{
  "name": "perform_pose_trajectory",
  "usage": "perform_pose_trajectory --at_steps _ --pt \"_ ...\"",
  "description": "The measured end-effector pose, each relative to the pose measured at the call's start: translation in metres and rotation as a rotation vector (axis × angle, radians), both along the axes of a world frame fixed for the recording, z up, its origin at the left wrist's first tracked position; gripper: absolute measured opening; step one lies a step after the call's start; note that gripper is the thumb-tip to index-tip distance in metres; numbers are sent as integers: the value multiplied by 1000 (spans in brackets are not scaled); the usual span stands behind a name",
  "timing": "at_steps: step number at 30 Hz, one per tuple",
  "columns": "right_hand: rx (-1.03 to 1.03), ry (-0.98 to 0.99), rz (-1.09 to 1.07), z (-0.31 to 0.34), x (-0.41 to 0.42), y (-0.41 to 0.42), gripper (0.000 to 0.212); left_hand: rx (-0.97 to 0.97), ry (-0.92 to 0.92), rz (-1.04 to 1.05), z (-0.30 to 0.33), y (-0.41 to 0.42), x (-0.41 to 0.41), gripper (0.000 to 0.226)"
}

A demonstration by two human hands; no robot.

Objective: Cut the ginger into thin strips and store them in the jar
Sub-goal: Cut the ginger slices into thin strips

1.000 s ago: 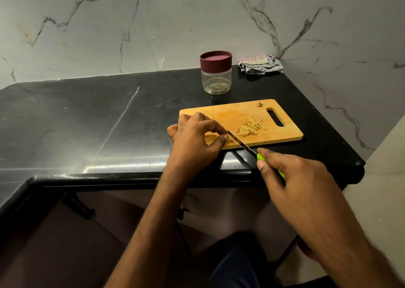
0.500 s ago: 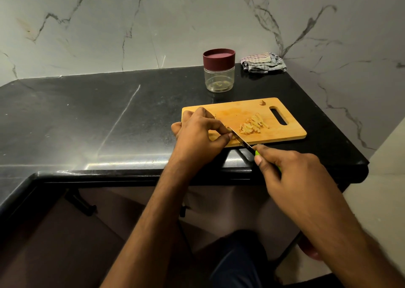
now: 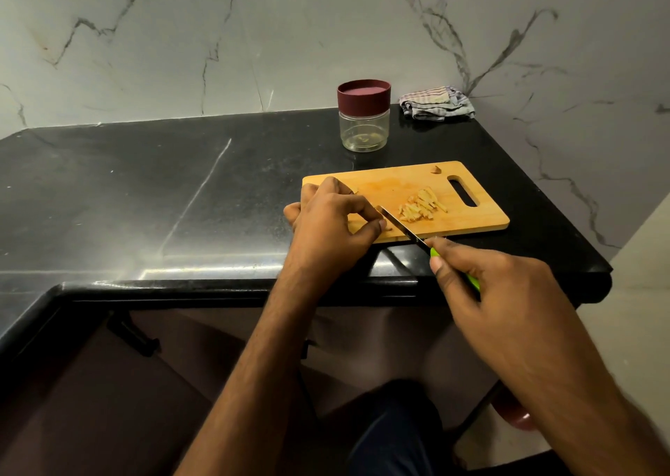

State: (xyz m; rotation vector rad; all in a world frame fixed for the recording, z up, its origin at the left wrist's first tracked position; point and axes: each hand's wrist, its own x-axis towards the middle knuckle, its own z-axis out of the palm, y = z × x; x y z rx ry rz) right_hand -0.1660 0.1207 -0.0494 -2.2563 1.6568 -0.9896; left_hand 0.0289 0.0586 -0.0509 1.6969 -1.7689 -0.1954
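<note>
Head view: left hand (image 3: 331,229) fingers pinch ginger (image 3: 387,227) on the board (image 3: 482,214). Right hand (image 3: 486,287) grips the knife (image 3: 402,227), blade beside the cut strips (image 3: 422,205).

Two bare forearms, no sleeves, dark trousers (image 3: 395,432) below

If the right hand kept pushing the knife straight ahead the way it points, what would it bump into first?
Probably the left hand. The right hand holds the knife pointing up and left across the cutting board, and its tip sits right by the left hand's fingertips. Depth is hard to judge there.
</note>
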Motion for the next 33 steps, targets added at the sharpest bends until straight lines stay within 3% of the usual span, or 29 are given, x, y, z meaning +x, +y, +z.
perform_pose_trajectory --at_steps 15,22,33 --pt "77 79 -29 0 11 -9 36 -1 -4 -19 2 -2 1 22" --pt "153 108 -61 6 -3 0 37 -15 1 -3 -1 -2 1 9" --pt "113 187 -66 4 -4 2 43 -23 -188 -135 -2 -1 -2 22"
